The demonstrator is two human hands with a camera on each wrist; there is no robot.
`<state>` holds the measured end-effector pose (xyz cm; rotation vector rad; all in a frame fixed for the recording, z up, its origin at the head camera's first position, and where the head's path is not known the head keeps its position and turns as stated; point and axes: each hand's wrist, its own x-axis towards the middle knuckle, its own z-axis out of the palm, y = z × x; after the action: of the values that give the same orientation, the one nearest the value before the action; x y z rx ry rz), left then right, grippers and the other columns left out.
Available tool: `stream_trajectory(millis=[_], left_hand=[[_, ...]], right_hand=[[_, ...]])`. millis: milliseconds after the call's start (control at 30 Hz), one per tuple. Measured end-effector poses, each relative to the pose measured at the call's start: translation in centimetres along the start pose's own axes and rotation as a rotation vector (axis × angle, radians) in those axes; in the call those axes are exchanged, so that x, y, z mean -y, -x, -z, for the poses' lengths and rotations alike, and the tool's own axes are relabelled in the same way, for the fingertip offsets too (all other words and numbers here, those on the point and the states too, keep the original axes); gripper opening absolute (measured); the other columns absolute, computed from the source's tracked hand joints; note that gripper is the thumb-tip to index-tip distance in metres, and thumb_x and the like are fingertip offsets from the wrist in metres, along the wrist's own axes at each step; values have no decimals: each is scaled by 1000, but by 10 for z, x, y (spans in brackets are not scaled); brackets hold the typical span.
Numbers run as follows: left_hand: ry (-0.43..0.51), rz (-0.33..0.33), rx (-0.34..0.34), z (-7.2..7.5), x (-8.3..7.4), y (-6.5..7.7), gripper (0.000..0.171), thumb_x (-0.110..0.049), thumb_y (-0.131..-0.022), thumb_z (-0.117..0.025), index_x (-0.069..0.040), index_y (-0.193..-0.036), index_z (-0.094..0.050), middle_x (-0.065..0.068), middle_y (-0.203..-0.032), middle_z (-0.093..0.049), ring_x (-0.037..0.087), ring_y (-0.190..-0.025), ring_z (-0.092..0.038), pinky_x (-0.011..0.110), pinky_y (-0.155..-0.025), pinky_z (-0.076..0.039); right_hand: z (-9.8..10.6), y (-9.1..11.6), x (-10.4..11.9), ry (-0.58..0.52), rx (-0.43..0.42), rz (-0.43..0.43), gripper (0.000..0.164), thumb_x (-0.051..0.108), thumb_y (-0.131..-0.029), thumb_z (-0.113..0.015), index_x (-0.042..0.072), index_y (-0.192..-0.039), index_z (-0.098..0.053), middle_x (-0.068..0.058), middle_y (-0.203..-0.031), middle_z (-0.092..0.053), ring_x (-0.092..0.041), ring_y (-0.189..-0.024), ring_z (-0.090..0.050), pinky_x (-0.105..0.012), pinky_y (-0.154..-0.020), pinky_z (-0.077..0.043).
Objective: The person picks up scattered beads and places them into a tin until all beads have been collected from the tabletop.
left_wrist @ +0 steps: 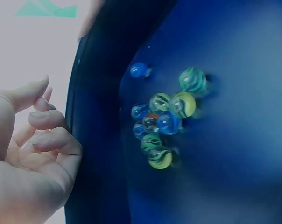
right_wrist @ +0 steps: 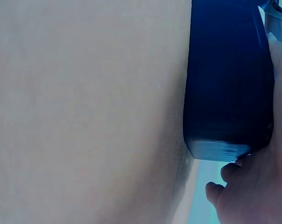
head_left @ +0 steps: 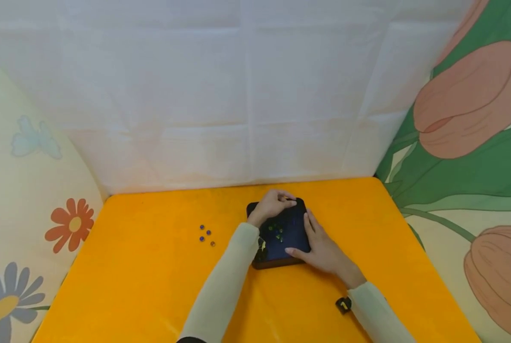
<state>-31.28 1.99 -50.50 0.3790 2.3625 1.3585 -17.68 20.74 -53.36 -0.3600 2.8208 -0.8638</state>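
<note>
Tray (head_left: 287, 245) near far table edge (head_left: 187, 192), roomier sideways.

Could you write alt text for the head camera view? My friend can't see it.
A person's left hand reaches over a dark tray of marbles to its far edge while the right hand grips its right side. The tray rests on an orange table, with four loose marbles to its left.

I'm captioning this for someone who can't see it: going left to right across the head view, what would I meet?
Printed red flower → four loose marbles → left hand → right hand → printed pink tulips.
</note>
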Motion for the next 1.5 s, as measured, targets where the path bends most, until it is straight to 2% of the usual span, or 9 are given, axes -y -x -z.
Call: stream_trajectory(millis=[233,533,633,767,967,1167,1367,1500], left_hand=[[9,-32,-4,8,-7,3,24,-35,-101,-72,-21,-119,-79,9,-108,-70,28,-94,-64,33,-78,-51],[-3,-62,-13,20,-11,12,33,-32,-102,-71,-11,-128,-76,12,-116,-71,35,-106,-68,40,-89,-56],[-13,-85,-27,26,-13,16,32,-30,-102,-71,-10,-127,-76,12,-117,-71,30,-103,-68,38,-87,-56],[-17,-99,-38,35,-15,22,25,-28,-103,-70,-13,-122,-78,11,-117,-71,23,-97,-64,32,-82,-53],[-30,-96,-53,49,-16,36,23,-26,-103,-69,-14,-121,-78,10,-122,-71,22,-98,-62,32,-82,-52],[-37,-105,-56,64,-8,55,25,-26,-102,-71,-11,-120,-78,12,-115,-71,22,-93,-61,30,-78,-50],[-43,-54,-43,80,8,75,30,-30,-104,-69,-11,-126,-75,17,-110,-72,20,-80,-54,30,-66,-43],[-50,-29,-74,92,23,87,28,-31,-104,-68,-13,-124,-75,22,-110,-71,20,-71,-47,30,-62,-40]], right_hand=[[-1,0,-1,-7,7,-7,122,80,-90,-60,8,-169,-1,-10,-179,9,-39,-165,-13,-62,-126,-30],[-1,0,0,6,-7,-6,123,81,-89,-59,7,-169,-2,-13,-179,6,-40,-164,-14,-62,-125,-31],[-1,0,-1,10,-6,-15,123,82,-89,-59,7,-169,-2,-12,-179,7,-40,-164,-14,-63,-125,-31],[-1,-1,-1,20,-3,-26,125,84,-88,-58,8,-169,-2,-11,-179,8,-40,-164,-14,-63,-125,-30],[-1,-1,-1,23,2,-25,125,84,-88,-58,7,-169,-2,-11,-179,9,-40,-165,-12,-63,-126,-28],[0,-1,1,68,7,-19,124,84,-89,-56,6,-169,-3,-11,-178,8,-44,-164,-13,-65,-126,-26],[3,1,3,149,-5,-6,123,85,-90,-53,3,-168,-6,-15,-178,4,-41,-165,-9,-61,-130,-21],[3,2,5,180,-20,15,122,83,-91,-53,0,-168,-8,-18,-178,2,-41,-165,-8,-59,-131,-19]])
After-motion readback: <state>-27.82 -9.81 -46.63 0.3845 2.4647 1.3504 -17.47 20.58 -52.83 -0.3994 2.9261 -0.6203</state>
